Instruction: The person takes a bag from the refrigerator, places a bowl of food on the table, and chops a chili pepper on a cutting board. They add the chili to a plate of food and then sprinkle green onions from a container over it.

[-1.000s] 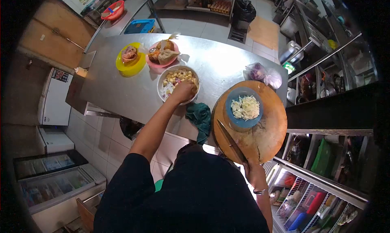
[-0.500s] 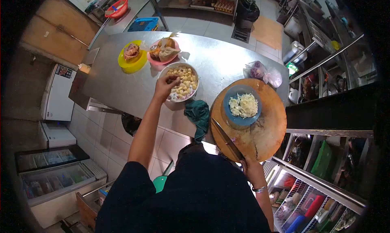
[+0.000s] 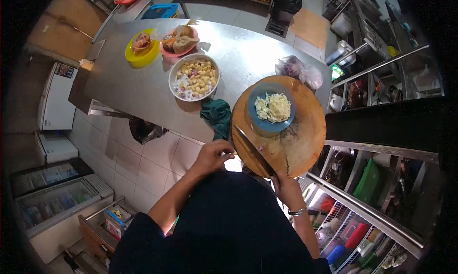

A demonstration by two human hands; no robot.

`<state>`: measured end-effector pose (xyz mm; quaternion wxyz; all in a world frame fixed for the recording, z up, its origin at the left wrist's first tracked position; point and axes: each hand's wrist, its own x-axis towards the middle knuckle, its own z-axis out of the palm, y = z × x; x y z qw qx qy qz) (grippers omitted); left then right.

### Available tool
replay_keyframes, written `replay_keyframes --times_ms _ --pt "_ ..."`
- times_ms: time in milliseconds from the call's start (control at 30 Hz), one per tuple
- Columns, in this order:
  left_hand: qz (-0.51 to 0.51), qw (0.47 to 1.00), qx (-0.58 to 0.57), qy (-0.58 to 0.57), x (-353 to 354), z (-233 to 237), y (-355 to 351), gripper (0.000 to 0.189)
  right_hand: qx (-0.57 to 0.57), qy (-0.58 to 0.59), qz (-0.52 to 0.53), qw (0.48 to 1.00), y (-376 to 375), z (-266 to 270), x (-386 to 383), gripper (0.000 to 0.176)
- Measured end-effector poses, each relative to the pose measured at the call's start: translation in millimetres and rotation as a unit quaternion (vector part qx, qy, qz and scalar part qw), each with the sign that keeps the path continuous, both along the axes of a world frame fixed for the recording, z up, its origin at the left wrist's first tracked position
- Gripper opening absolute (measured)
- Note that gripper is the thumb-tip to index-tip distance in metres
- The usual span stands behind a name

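Pulled back from the diced-food bowl (image 3: 194, 77), left grip (image 3: 214, 154) is curled at chopping board's (image 3: 305, 145) 8 o'clock edge, contents cannot be told; knife (image 3: 253, 152) is clasped by right grip (image 3: 285, 187), blade laid over board's 7 o'clock.

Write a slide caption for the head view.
Right hand holds a knife on a round wooden board with a blue plate; left hand near its edge.

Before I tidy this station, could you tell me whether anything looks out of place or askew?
The round wooden cutting board sticks out past the near edge of the steel table, carrying a blue plate and a knife; the green cloth droops over that edge too.
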<state>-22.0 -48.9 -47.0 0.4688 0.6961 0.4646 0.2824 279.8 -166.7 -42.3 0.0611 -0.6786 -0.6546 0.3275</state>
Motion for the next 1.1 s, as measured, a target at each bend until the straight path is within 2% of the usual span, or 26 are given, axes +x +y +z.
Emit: replay_keyframes --times_ms 33,67,133,200,267,300,400,467,533,567,600,667,700,733,800,867,967,1033,1100 --pt "-0.019 0.997 0.074 -0.021 5 -15 -5 0.017 -0.016 0.005 0.015 1.0 1 -1 0 0.019" --pt "-0.016 0.997 0.074 -0.021 11 -19 -7 0.017 -0.016 0.004 0.017 1.0 3 1 -2 0.019" --pt "-0.073 0.99 0.125 -0.002 24 -23 -8 0.014 -0.047 0.0 0.009 0.999 5 6 -5 0.019" --pt "-0.072 0.992 0.102 -0.014 36 -22 -5 0.013 -0.057 -0.013 0.007 0.998 7 8 -5 0.021" --pt "-0.14 0.977 0.143 0.067 44 -17 4 0.011 -0.025 0.014 -0.007 1.0 4 9 -5 0.021" --pt "-0.128 0.979 0.155 0.033 47 -34 5 0.009 -0.024 0.012 -0.009 1.0 5 9 -6 0.021" --pt "-0.148 0.974 0.169 0.023 48 -32 10 0.007 -0.078 -0.028 0.002 0.997 5 8 -5 0.022" --pt "-0.159 0.972 0.172 0.021 47 -33 13 0.005 -0.058 0.02 0.014 0.998 5 6 -6 0.023" --pt "-0.219 0.963 0.125 0.098 43 -36 17 0.051 -0.074 0.031 0.017 0.997 7 29 -2 0.023" --pt "-0.22 0.962 0.126 0.097 46 -35 18 0.051 -0.089 0.045 0.023 0.995 12 45 -2 0.023" --pt "-0.194 0.966 0.157 0.073 50 -34 16 0.027 -0.089 0.044 0.022 0.995 16 53 -3 0.023" --pt "-0.168 0.967 0.186 0.048 53 -36 11 0.004 -0.14 0.043 0.014 0.989 21 63 -4 0.023" --pt "-0.158 0.968 0.186 0.051 53 -40 9 0.005 -0.14 0.042 0.013 0.989 14 41 -3 0.023" --pt "-0.153 0.969 0.186 0.052 52 -42 9 0.005 -0.097 0.1 -0.017 0.99 1 2 0 0.023" --pt "-0.148 0.971 0.178 0.055 52 -45 9 0.006 -0.055 0.157 -0.045 0.985 -1 -6 1 0.024" --pt "-0.145 0.974 0.167 0.057 52 -43 7 0.007 -0.09 0.096 0.028 0.991 17 38 -3 0.026" --pt "-0.14 0.973 0.174 0.055 53 -41 7 0.008 -0.123 0.033 0.043 0.991 18 39 -6 0.026" --pt "-0.15 0.972 0.166 0.078 53 -42 8 0.007 -0.128 0.031 0.031 0.991 14 18 -12 0.025" --pt "-0.141 0.973 0.176 0.053 54 -38 10 0.011 -0.133 0.029 0.024 0.99 12 10 -7 0.024"
